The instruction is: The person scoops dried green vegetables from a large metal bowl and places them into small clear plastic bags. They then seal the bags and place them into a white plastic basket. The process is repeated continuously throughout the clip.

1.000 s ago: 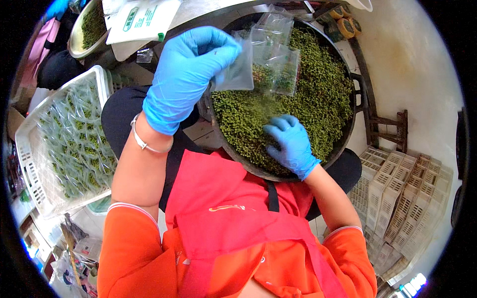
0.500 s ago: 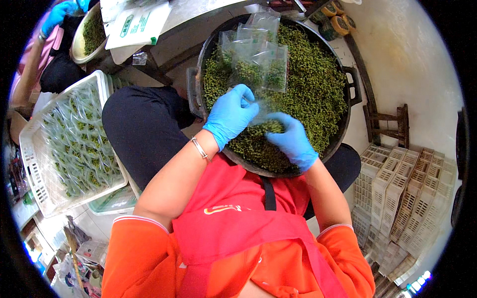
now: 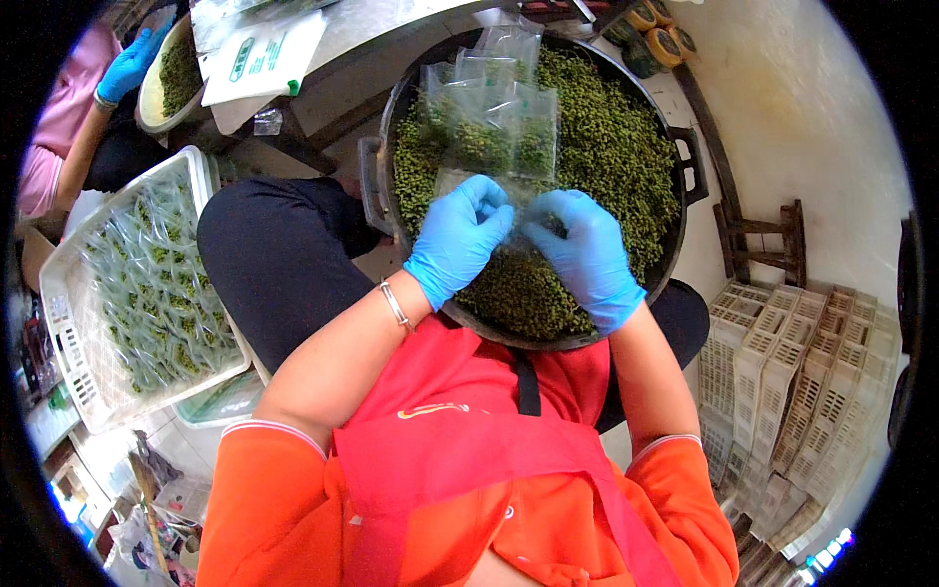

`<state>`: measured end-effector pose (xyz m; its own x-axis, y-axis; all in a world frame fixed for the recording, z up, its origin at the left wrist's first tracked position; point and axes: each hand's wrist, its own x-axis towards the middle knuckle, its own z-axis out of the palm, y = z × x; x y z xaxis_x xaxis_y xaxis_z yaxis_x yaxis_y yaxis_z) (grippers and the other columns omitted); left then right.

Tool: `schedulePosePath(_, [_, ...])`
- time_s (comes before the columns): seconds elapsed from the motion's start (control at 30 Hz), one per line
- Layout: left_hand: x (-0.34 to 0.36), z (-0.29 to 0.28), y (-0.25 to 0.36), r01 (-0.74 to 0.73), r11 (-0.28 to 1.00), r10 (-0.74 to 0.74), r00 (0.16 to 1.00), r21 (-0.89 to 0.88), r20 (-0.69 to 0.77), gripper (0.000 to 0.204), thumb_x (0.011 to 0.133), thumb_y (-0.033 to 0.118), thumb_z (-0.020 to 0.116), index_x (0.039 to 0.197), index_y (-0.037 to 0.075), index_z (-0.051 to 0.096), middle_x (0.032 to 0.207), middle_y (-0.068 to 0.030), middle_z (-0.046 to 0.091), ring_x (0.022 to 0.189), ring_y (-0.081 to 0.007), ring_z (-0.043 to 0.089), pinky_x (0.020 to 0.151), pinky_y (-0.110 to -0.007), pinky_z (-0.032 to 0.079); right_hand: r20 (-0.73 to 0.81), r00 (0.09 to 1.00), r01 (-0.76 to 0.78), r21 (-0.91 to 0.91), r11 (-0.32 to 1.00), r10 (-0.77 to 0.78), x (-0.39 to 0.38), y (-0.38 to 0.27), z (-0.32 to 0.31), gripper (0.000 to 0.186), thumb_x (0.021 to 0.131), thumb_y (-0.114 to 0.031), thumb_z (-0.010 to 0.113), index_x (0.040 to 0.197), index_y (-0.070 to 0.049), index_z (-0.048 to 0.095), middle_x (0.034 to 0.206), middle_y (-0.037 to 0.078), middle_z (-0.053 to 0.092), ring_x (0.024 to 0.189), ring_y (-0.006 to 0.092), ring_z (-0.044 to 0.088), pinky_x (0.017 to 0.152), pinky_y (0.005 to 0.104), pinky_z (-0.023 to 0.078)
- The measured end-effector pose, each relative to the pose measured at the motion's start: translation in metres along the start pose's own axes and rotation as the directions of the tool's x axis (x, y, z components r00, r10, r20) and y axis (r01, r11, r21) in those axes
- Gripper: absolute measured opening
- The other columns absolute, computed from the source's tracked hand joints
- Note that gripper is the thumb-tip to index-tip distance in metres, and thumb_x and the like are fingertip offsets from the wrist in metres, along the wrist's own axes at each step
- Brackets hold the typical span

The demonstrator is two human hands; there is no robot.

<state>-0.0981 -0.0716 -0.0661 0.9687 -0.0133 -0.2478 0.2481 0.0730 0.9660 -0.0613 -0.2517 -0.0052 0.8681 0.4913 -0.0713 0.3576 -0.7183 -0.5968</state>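
A wide black pan [image 3: 675, 240] with side handles is heaped with small green peppercorns [image 3: 621, 137]. Over the pan, my left hand [image 3: 458, 235], in a blue glove, is closed in a pinch on a clear plastic bag, mostly hidden by the fingers. Close beside it, my right hand [image 3: 585, 256], also gloved in blue, has its fingers curled together near the bag. What the right fingers hold is blurred and hidden. Just beyond both hands, several flat clear bags [image 3: 533, 127] lie overlapping on the peppercorns.
A white plastic crate [image 3: 73, 357] with several filled clear bags [image 3: 161, 284] is at left. Beyond it, a co-worker's blue-gloved hand [image 3: 132, 68] is near a bowl [image 3: 147, 108]. A table [image 3: 357, 24] bears a printed plastic bag [image 3: 264, 59]. Stacked crates [image 3: 782, 362] and a wooden stool [image 3: 773, 245] are at right.
My right hand has risen from the peppercorns near the pan's front toward my left hand. The left hand stays nearly in place. The co-worker's hand has moved down and right.
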Motion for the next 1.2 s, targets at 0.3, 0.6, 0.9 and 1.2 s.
schedulePosePath(0.3, [-0.001,-0.009,0.005,-0.074,0.985,0.082,0.996,-0.156,0.041,0.008,0.095,0.006,0.065,0.100,0.003,0.060,0.083,-0.0010,0.064,0.073,-0.0075,0.062,0.067,-0.023,0.051,-0.022,0.982,-0.174,0.282,0.944,0.188,0.000,0.002,-0.018,0.056,0.083,-0.022,0.081,0.130,-0.005,0.055,0.110,0.014,0.073,0.097,0.0228,0.071,0.084,0.0349,0.056])
schedulePosePath(0.6, [-0.008,-0.008,0.014,-0.202,0.962,0.189,0.978,0.184,0.087,0.011,0.093,0.009,0.068,0.101,0.004,0.063,0.083,-0.0003,0.065,0.073,-0.0090,0.063,0.068,-0.024,0.051,0.242,0.940,-0.338,0.546,0.767,0.242,0.010,0.019,0.018,0.030,0.079,-0.010,0.076,0.106,0.000,0.066,0.097,0.006,0.071,0.089,0.0135,0.064,0.082,0.0301,0.052])
schedulePosePath(0.9, [0.012,-0.055,0.054,0.098,0.994,-0.095,0.994,-0.044,0.050,0.007,0.092,0.009,0.066,0.094,0.002,0.064,0.074,-0.0031,0.064,0.061,-0.0113,0.062,0.059,-0.024,0.051,0.230,0.949,-0.142,-0.292,0.946,0.213,-0.017,0.015,0.065,0.108,0.063,-0.037,0.089,0.152,-0.011,0.035,0.135,0.030,0.048,0.121,0.0464,0.051,0.096,0.0498,0.052])
schedulePosePath(1.2, [0.013,-0.028,0.010,-0.012,0.950,-0.041,0.986,0.311,0.162,0.010,0.090,0.011,0.064,0.088,0.002,0.060,0.072,-0.0037,0.062,0.061,-0.0108,0.060,0.057,-0.028,0.049,0.175,0.962,-0.248,0.236,0.939,0.210,-0.022,0.027,0.062,0.039,0.070,-0.016,0.078,0.104,0.002,0.069,0.093,0.022,0.070,0.087,0.0332,0.070,0.081,0.0412,0.055])
